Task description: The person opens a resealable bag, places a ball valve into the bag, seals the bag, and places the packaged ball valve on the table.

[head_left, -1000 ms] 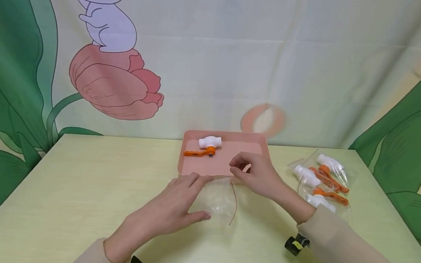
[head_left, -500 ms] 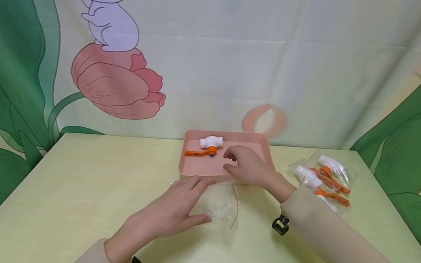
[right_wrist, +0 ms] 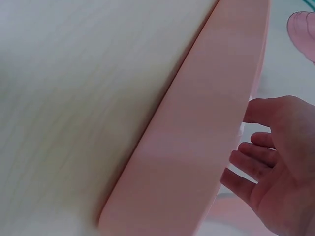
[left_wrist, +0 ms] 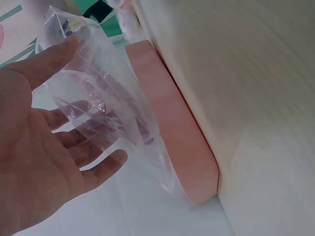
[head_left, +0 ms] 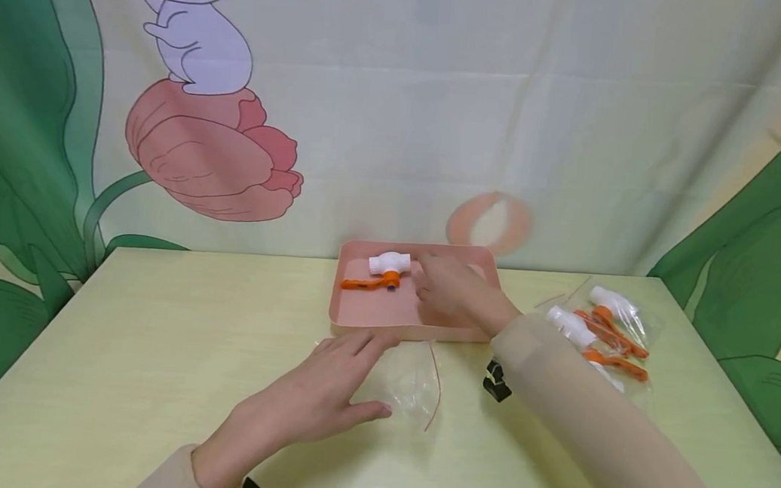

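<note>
My left hand (head_left: 312,393) is at a clear zip bag (head_left: 411,385) with a red closing strip, just in front of the pink tray (head_left: 375,317). In the left wrist view the fingers are spread, with the film of the bag (left_wrist: 101,93) in front of some fingertips and near the thumb. Over the tray, my right hand (head_left: 458,288) reaches in with loosely bent fingers. Just left of its fingertips lies a white ball valve (head_left: 389,264) with an orange lever handle. In the right wrist view, the tray wall (right_wrist: 187,123) partly hides those fingertips and the valve is hidden.
At the right of the table (head_left: 186,343) lie several bagged ball valves (head_left: 620,305), close together beside my right sleeve. A printed curtain (head_left: 385,123) hangs behind the table's far edge, close to the tray.
My right hand has moved left and farther into the tray, away from the bag and toward the ball valve. My left hand has stayed at the bag.
</note>
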Tool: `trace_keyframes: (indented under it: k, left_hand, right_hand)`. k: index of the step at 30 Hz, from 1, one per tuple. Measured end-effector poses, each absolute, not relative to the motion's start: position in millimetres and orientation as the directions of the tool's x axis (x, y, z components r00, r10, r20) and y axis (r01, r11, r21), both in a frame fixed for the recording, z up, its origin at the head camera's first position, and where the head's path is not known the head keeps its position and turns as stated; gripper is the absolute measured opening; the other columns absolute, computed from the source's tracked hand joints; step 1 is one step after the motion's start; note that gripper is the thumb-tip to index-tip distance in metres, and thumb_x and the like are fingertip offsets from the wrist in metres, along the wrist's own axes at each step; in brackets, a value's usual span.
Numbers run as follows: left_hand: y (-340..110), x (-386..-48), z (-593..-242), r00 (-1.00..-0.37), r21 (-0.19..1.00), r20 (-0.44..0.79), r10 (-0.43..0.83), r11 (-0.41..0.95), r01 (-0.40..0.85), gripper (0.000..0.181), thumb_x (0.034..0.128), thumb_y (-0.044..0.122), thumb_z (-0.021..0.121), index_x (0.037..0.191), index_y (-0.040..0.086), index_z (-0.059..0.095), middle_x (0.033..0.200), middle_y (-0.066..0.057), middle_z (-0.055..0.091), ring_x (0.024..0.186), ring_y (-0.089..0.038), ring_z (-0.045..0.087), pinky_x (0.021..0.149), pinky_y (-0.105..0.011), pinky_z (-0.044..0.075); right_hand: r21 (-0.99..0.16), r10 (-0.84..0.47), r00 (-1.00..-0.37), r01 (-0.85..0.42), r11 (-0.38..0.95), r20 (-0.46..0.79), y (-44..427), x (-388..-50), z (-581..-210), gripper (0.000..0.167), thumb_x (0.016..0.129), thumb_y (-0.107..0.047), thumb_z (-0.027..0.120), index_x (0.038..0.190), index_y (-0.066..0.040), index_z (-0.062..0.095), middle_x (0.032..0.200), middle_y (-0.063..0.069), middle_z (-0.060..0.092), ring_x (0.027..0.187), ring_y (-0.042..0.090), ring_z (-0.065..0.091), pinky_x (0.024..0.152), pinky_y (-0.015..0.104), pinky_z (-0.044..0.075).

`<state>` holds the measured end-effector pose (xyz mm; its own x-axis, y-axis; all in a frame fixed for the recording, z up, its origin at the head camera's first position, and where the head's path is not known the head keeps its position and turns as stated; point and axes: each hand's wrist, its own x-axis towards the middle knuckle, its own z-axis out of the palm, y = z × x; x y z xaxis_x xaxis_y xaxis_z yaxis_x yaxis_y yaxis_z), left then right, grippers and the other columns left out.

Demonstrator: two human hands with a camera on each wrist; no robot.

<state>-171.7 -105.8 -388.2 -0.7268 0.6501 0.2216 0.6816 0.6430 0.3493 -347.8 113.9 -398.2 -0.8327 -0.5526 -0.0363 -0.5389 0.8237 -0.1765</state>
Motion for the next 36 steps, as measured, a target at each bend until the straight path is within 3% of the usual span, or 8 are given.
trace_keyframes:
  k: [9,16,20,24,29,36]
  left_hand:
    - [-106,-171,-388,-0.726,0.351,0.209,0.655,0.643,0.681,0.078,0.0904,0.036,0.081,0.153,0.017,0.040,0.137,0.002,0.054,0.128,-0.017,0.050,0.101,-0.047,0.043]
    - [-108,-171,-388,-0.723,0.345,0.208,0.659,0.642,0.685,0.073,0.0912,0.036,0.080,0.149,0.014,0.043,0.142,0.000,0.051,0.131,-0.018,0.048,0.102,-0.048,0.042]
    - [-109,-171,-388,-0.724,0.347,0.204,0.659,0.643,0.683,0.073,0.0911,0.035,0.081,0.150,0.014,0.042,0.143,0.000,0.051,0.132,-0.018,0.047,0.103,-0.048,0.042]
    - [-110,-170,-387,-0.729,0.350,0.196,0.656,0.648,0.677,0.073,0.0911,0.035,0.081,0.150,0.014,0.043,0.144,0.000,0.051,0.132,-0.019,0.048,0.104,-0.049,0.041]
    - [-108,-170,-387,-0.725,0.348,0.194,0.661,0.644,0.681,0.074,0.0912,0.035,0.081,0.151,0.014,0.042,0.143,-0.001,0.051,0.132,-0.019,0.048,0.105,-0.049,0.041]
    - [-107,-170,-387,-0.729,0.361,0.184,0.660,0.644,0.674,0.078,0.0903,0.033,0.082,0.153,0.016,0.040,0.144,0.001,0.051,0.133,-0.018,0.048,0.104,-0.049,0.041]
  right_hand:
    - [-0.241,-0.549,-0.832,-0.519,0.820,-0.080,106,-362,-408,0.051,0.102,-0.011,0.056,0.149,-0.002,0.042,0.131,0.012,0.056,0.100,0.023,0.059,0.097,0.035,0.051]
    - [-0.296,-0.563,-0.821,-0.516,0.804,-0.099,106,-366,-410,0.057,0.107,-0.017,0.052,0.160,-0.014,0.033,0.154,0.005,0.045,0.121,0.024,0.055,0.110,0.041,0.043]
    - [-0.327,-0.561,-0.824,-0.510,0.796,-0.080,107,-367,-409,0.048,0.100,-0.006,0.056,0.146,-0.017,0.051,0.126,0.004,0.062,0.097,0.022,0.059,0.091,0.034,0.051]
    - [-0.374,-0.539,-0.841,-0.485,0.790,-0.048,105,-368,-410,0.028,0.099,-0.008,0.059,0.126,-0.015,0.061,0.094,0.004,0.061,0.076,0.021,0.056,0.074,0.032,0.048]
    - [-0.404,-0.528,-0.849,-0.477,0.780,-0.017,102,-367,-410,0.012,0.100,-0.013,0.063,0.111,-0.007,0.065,0.081,0.005,0.056,0.070,0.020,0.053,0.070,0.030,0.045]
    - [-0.409,-0.440,-0.898,-0.390,0.825,-0.032,94,-363,-409,0.021,0.098,-0.018,0.071,0.114,-0.006,0.064,0.087,0.005,0.059,0.075,0.022,0.052,0.071,0.031,0.044]
